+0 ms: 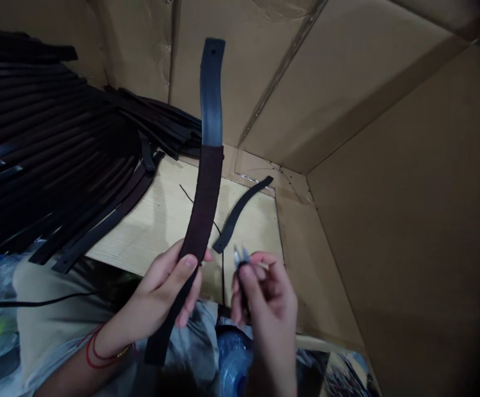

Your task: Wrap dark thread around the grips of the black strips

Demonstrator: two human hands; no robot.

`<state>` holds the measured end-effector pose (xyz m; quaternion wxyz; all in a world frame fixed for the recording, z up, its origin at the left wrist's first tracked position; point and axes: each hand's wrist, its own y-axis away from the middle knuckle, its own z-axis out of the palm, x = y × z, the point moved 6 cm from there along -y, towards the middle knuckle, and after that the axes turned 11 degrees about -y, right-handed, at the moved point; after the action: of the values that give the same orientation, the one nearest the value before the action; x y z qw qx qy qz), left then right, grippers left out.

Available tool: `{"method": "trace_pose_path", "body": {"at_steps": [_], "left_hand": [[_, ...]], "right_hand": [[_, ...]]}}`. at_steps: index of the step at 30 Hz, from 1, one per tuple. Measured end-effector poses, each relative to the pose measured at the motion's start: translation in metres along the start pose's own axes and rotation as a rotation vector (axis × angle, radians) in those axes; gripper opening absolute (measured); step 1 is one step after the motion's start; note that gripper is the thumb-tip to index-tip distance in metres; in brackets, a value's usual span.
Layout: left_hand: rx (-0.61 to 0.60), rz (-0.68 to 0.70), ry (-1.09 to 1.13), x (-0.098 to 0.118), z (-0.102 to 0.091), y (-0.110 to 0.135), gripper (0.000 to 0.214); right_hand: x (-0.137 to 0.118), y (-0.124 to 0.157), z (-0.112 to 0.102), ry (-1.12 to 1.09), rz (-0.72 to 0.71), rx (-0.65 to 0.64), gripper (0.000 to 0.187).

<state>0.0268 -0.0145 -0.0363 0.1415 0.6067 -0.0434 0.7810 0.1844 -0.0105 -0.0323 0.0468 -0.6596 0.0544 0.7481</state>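
Thin red cord bracelets [99, 348] circle the left wrist [118, 333].

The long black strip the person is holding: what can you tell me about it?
The long black strip is curved and held upright in the left hand, whose thumb presses on it. Its smooth, glossy top end has a small hole; the middle looks wrapped in dark reddish-brown thread; the lower end hangs below the hand.

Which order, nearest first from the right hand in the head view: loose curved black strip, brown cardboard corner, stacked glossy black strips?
From the right hand:
1. Loose curved black strip, just ahead.
2. Brown cardboard corner, upper right.
3. Stacked glossy black strips, left.
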Motion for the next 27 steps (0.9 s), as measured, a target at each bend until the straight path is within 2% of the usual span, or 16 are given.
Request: {"method": "trace_pose_path", "body": {"at_steps": [3, 6, 13, 21, 27], "left_hand": [[-0.002, 0.019, 0.011, 0.002, 0.001, 0.002, 0.028], [-0.007, 0.019, 0.023, 0.001, 0.0, 0.003, 0.028], [-0.006, -0.001, 0.01, -0.003, -0.002, 0.005, 0.027], [-0.028, 0.006, 0.022, -0.004, 0.002, 0.007, 0.027], [-0.041, -0.011, 0.141, -0.003, 0.002, 0.013, 0.038]], "right_hand": [[-0.001, 0.038, 0.037, -0.199, 0.026, -0.025, 0.018], [-0.003, 0.049, 0.049, -0.248, -0.045, 0.001, 0.009], [-0.016, 0.045, 0.051, -0.185, -0.143, -0.024, 0.004], [-0.015, 0.047, 0.051, -0.218, -0.219, -0.032, 0.004], [-0.016, 0.052, 0.049, -0.133, -0.138, 0.018, 0.006]]}}
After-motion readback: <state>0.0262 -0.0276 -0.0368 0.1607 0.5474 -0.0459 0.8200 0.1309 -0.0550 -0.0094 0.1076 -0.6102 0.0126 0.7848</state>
